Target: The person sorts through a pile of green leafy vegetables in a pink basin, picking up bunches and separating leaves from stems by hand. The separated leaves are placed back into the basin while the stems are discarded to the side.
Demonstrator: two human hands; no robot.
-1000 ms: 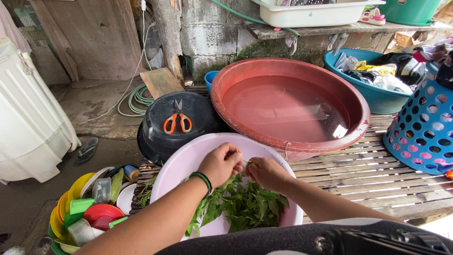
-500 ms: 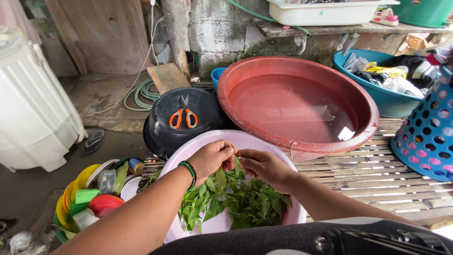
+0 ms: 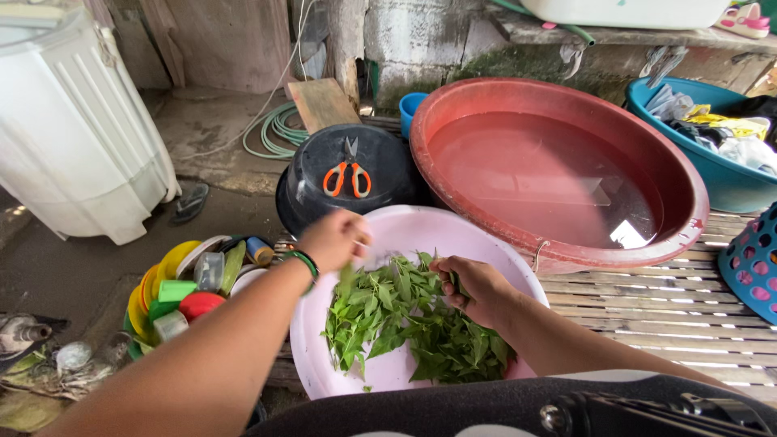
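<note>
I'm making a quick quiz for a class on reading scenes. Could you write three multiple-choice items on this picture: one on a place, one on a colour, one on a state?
1. Where do the scissors lie?
A. on the black tub
B. in the red basin
C. among the leaves

2. What colour is the bowl holding the leafy greens?
A. blue
B. pink
C. yellow

3. What is in the red basin?
A. laundry
B. nothing
C. water

Answers: 1 A, the orange handles rest on its dark top. 2 B, a pale pink rim shows around the leaves under the left hand and right hand. 3 C, its surface reflects light.
</note>
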